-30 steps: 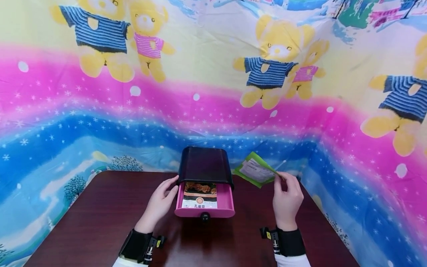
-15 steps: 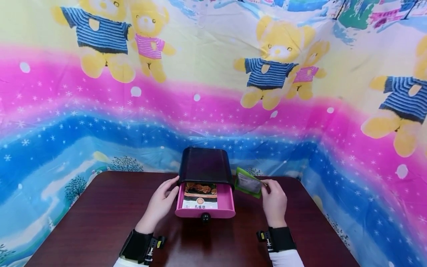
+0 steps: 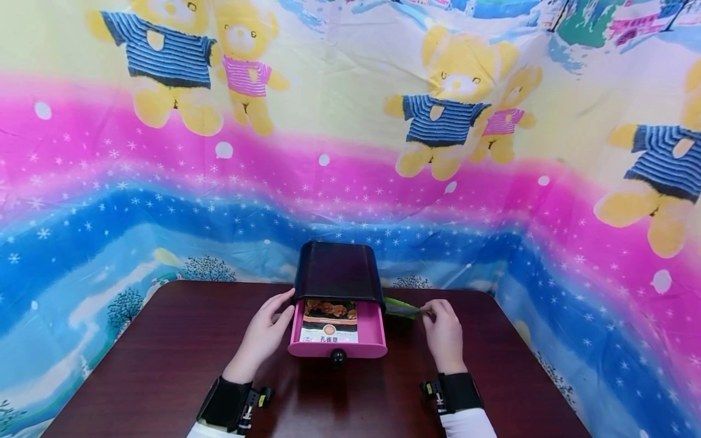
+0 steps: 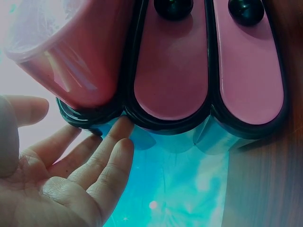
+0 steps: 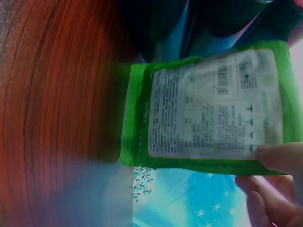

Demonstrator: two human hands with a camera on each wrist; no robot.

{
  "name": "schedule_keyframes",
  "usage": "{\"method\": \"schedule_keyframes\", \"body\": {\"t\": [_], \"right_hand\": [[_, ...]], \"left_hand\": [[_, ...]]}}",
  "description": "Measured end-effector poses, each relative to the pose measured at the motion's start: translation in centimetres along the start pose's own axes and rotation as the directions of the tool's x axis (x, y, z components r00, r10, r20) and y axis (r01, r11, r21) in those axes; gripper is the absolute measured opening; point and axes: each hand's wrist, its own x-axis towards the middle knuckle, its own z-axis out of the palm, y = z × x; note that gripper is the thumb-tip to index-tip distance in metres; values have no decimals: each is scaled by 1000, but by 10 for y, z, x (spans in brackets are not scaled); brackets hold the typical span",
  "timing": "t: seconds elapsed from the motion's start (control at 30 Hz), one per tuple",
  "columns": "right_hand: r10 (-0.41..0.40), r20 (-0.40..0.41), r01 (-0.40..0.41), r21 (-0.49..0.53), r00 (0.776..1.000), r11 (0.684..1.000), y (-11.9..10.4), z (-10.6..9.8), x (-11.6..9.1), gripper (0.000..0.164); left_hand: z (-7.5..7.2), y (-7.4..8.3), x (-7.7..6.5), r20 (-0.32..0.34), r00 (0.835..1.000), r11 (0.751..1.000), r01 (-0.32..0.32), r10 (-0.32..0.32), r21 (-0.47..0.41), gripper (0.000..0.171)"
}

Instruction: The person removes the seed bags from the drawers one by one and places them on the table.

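Observation:
A black drawer box (image 3: pixel 336 271) with pink drawers stands on the table, its top drawer (image 3: pixel 372 328) pulled out. In that drawer lies a seed packet (image 3: pixel 330 319) with orange flowers on its front. My left hand (image 3: pixel 264 333) rests its extended fingertips against the box's left side; the left wrist view shows the fingers (image 4: pixel 113 165) spread a little. To the right of the box, my right hand (image 3: pixel 443 331) pinches a green packet (image 3: pixel 401 308) by one edge. Its printed label and barcode face the right wrist camera, and its far end reaches the box's side in the head view.
Two lower drawers (image 4: pixel 173 80) with black knobs are pushed in, seen from the left wrist. Dark wooden table (image 3: pixel 164 359) lies under everything. A patterned cloth (image 3: pixel 350 152) with bears hangs behind and around the table.
My right hand has moved left and slightly down, bringing the green packet from upper right to the box's right side, where it now appears nearly edge-on. The left hand stays in place.

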Motion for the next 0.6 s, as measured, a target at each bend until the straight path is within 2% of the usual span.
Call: {"method": "schedule_keyframes", "body": {"t": [0.13, 0.17, 0.37, 0.5, 0.6], "right_hand": [[19, 92, -19, 3, 996, 1000, 1, -1, -2, 19], [50, 116, -46, -36, 992, 998, -13, -10, 0, 21], [101, 233, -81, -95, 967, 992, -11, -11, -2, 21], [131, 311, -92, -138, 941, 986, -9, -10, -3, 19], [160, 375, -90, -196, 913, 976, -8, -11, -5, 17]], "left_hand": [[0, 0, 0, 0, 1000, 1000, 1, -1, -4, 45], [0, 0, 0, -1, 1000, 1000, 2, -2, -4, 45], [0, 1, 0, -4, 1000, 1000, 4, -4, 3, 45], [0, 1, 0, -7, 1000, 1000, 2, -2, 3, 45], [2, 1, 0, -6, 1000, 1000, -1, 1, 5, 45]]}}
